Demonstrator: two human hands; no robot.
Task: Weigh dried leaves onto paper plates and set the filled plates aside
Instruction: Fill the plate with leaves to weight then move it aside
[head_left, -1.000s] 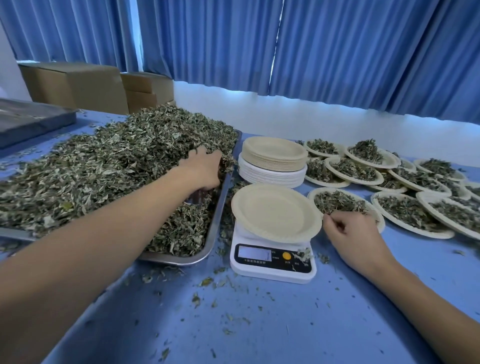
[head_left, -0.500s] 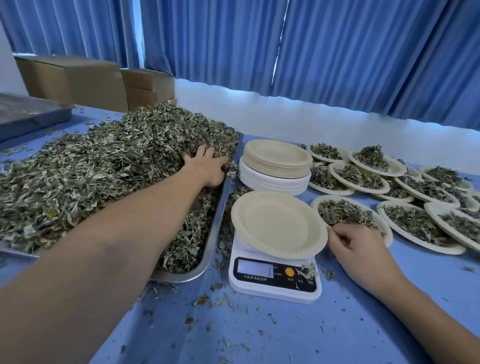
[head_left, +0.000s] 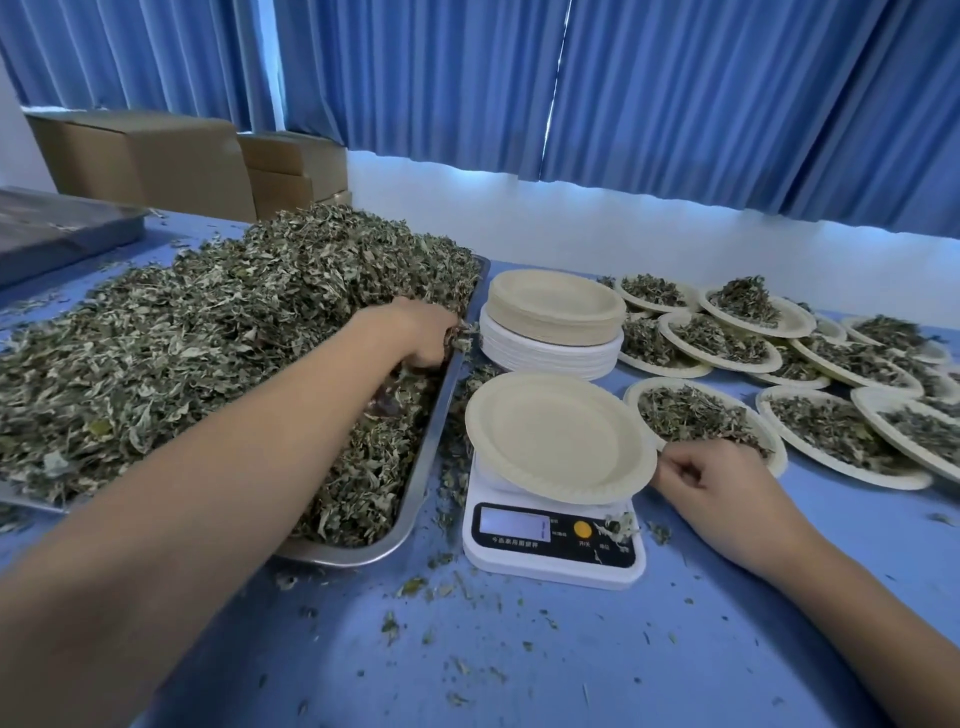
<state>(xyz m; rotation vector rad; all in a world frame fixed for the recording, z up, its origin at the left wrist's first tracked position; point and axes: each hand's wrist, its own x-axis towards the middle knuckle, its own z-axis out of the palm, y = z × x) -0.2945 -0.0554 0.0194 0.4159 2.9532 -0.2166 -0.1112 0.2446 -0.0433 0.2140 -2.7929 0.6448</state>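
A big heap of dried leaves (head_left: 208, 332) fills a metal tray (head_left: 426, 447) on the left. My left hand (head_left: 423, 332) is at the heap's right edge by the tray rim, its fingers curled round a clump of leaves. An empty beige paper plate (head_left: 556, 434) sits on the white digital scale (head_left: 550, 540). My right hand (head_left: 711, 478) rests on the table just right of that plate, fingers loosely curled at its rim and holding nothing. Right beside that hand lies a filled plate (head_left: 698, 410).
A stack of unused plates (head_left: 553, 322) stands behind the scale. Several filled plates (head_left: 841, 384) cover the table's right side. Cardboard boxes (head_left: 156, 156) and a dark tray (head_left: 57, 228) are at the far left. Leaf crumbs litter the blue table (head_left: 519, 649).
My left hand has gone from lying flat on the heap to closing on a clump of leaves at the tray's rim. My right hand has stayed beside the scale plate.
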